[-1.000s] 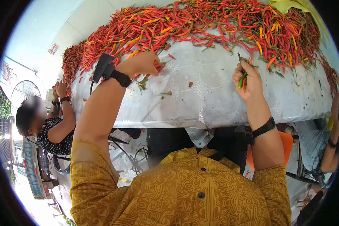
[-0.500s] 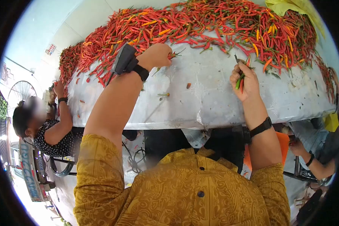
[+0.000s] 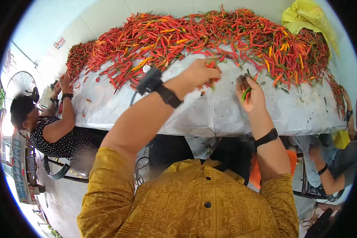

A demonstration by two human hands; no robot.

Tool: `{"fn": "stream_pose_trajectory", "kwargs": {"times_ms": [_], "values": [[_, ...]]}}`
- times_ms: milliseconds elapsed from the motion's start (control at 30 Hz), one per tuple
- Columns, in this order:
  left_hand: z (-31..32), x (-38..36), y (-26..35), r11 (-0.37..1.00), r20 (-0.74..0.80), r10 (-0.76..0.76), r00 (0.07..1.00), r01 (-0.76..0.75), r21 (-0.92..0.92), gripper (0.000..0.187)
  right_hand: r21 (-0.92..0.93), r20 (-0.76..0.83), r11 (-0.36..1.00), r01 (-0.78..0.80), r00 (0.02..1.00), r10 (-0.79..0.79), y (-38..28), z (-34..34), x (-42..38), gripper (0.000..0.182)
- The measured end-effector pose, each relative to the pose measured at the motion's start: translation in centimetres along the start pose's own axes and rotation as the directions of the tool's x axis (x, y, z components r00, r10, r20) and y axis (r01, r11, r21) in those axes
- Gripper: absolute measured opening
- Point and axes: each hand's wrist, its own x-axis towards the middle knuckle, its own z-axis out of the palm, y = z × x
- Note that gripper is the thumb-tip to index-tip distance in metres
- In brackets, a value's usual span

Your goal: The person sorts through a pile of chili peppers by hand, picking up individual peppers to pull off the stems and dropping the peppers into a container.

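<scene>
My left hand point(image 3: 202, 74) is closed round several red chili peppers point(image 3: 211, 64), held above the table just in front of the pile. Some of them stick out past the fingers, and the hand is slightly blurred. A short way to its right, my right hand point(image 3: 253, 94) has its fingers curled round chili peppers, with a green chili point(image 3: 246, 93) showing across the palm. Something small and dark also shows at those fingertips; I cannot make out what it is. A long heap of red and orange chili peppers point(image 3: 162, 39) spreads along the back of the table.
A pale plastic sheet covers the table point(image 3: 178, 117), with loose bits of stem on it. At the left end a person point(image 3: 53, 135) sits with hands at the heap. Another person's arm point(image 3: 325, 174) is at the right. A yellow bag point(image 3: 305, 18) lies at the back right.
My left hand has moved right, away from the pile's edge toward my right hand, and more red chilies show in it. My right hand has shifted slightly left and down, still holding chilies.
</scene>
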Motion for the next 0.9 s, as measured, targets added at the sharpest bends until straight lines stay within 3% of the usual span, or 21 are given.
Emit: {"fn": "stream_pose_trajectory", "kwargs": {"times_ms": [33, 100, 167, 233, 300, 367, 400, 433, 500, 600, 733, 800, 867, 900], "values": [[1.7, 0.0, 0.1, 0.99, 0.025, 0.053, 0.998, -0.05, -0.133, 0.015, 0.032, -0.072, 0.999, 0.017, 0.997, -0.014, 0.3, 0.7, -0.6, 0.012], [4.6, 0.1, 0.5, 0.979, -0.009, 0.072, 0.997, -0.073, -0.191, 0.016, -0.041, -0.022, 0.999, 0.01, 1.0, -0.011, 0.8, 0.6, -1.2, 0.016], [7.0, 0.6, 0.4, 0.964, -0.043, 0.089, 0.995, -0.097, -0.248, 0.016, 0.033, 0.043, 0.998, 0.059, 0.997, -0.06, 1.5, 1.3, -2.2, 0.022], [9.0, 1.7, -0.8, 0.98, -0.335, 0.199, 0.921, -0.194, 0.051, 0.018, 0.013, 0.114, 0.996, 0.088, 0.99, -0.089, 1.6, 2.1, -3.9, 0.027], [11.0, 2.4, -1.6, 0.978, -0.312, 0.204, 0.928, -0.21, 0.013, 0.022, 0.092, -0.006, 0.991, 0.099, 0.995, -0.099, 1.6, 2.1, -4.7, 0.034], [12.6, 2.8, -1.7, 0.961, -0.395, 0.263, 0.88, -0.277, 0.024, 0.025, 0.114, -0.019, 0.983, 0.142, 0.99, -0.141, 1.7, 1.0, -5.1, 0.035], [13.1, 2.3, -1.4, 0.984, -0.306, 0.174, 0.936, -0.178, 0.016, 0.036, 0.111, 0.168, 0.984, 0.14, 0.973, -0.158, 1.6, 1.0, -6.2, 0.035], [13.9, 1.7, -1.1, 0.984, -0.302, 0.174, 0.937, -0.179, 0.011, 0.036, 0.107, 0.348, 0.985, 0.138, 0.922, -0.167, 1.4, 0.9, -6.9, 0.036], [15.1, 0.1, 0.1, 0.927, -0.343, 0.228, 0.911, -0.095, 0.362, 0.05, 0.103, 0.283, 0.988, 0.111, 0.949, -0.136, 1.4, -0.9, -6.1, 0.037], [15.4, -0.7, 0.8, 0.922, -0.239, 0.188, 0.953, -0.087, 0.377, 0.063, 0.126, 0.202, 0.987, 0.097, 0.972, -0.121, 1.3, -1.3, -6.4, 0.04], [15.9, -0.3, 0.0, 0.928, -0.162, 0.256, 0.953, -0.196, 0.316, 0.069, 0.121, 0.157, 0.989, 0.081, 0.983, -0.099, 0.3, -1.4, -7.4, 0.034], [16.0, -1.0, 0.5, 0.906, -0.088, 0.403, 0.911, -0.383, 0.182, 0.071, 0.176, 0.118, 0.981, 0.083, 0.988, -0.104, -0.4, -3.0, -7.0, 0.038], [16.4, -1.4, 1.1, 0.896, -0.06, 0.437, 0.897, -0.429, 0.113, 0.07, 0.229, 0.075, 0.969, 0.089, 0.991, -0.109, -0.8, -3.3, -7.1, 0.044], [16.7, -1.7, 1.2, 0.881, -0.043, 0.473, 0.88, -0.472, 0.042, 0.068, 0.187, 0.127, 0.972, 0.139, 0.978, -0.164, -1.1, -2.9, -7.7, 0.038]]}}
